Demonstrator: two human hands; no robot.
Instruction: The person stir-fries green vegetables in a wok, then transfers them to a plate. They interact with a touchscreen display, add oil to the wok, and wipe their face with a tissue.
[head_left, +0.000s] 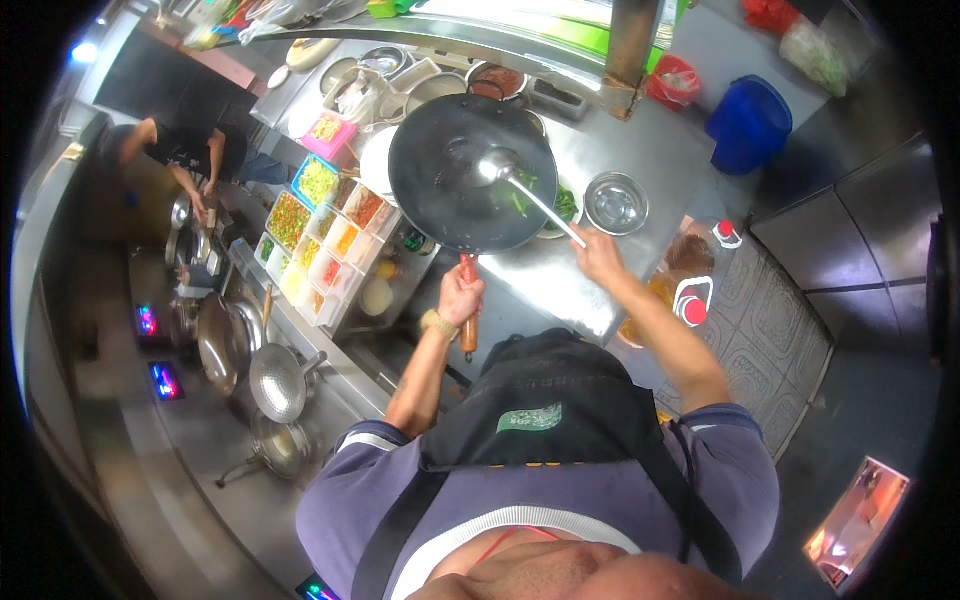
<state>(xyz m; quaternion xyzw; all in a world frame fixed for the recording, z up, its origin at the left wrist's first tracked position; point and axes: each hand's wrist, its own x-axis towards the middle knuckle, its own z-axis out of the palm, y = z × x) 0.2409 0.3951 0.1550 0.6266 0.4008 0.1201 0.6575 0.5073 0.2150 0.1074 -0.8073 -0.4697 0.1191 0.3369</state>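
My left hand (460, 295) is closed around the reddish wooden handle (469, 334) of a large black wok (435, 172), held tilted above the steel counter. In my right hand (598, 257) is the metal shaft of a cooking ladle (541, 202). The ladle's round bowl rests in or just over the wok, near its middle. A few strands of green vegetable (520, 201) cling inside the wok by its right side. Past that rim, more cooked greens (566, 206) lie on a plate partly hidden under the wok.
A steel bowl (616, 203) stands right of the plate. Left are trays of chopped ingredients (330, 244). Oil jugs (691, 301) sit at the counter's right end, a blue bin (750, 124) beyond. A perforated strainer (278, 383) lies by the stove. Another person (199, 154) works far left.
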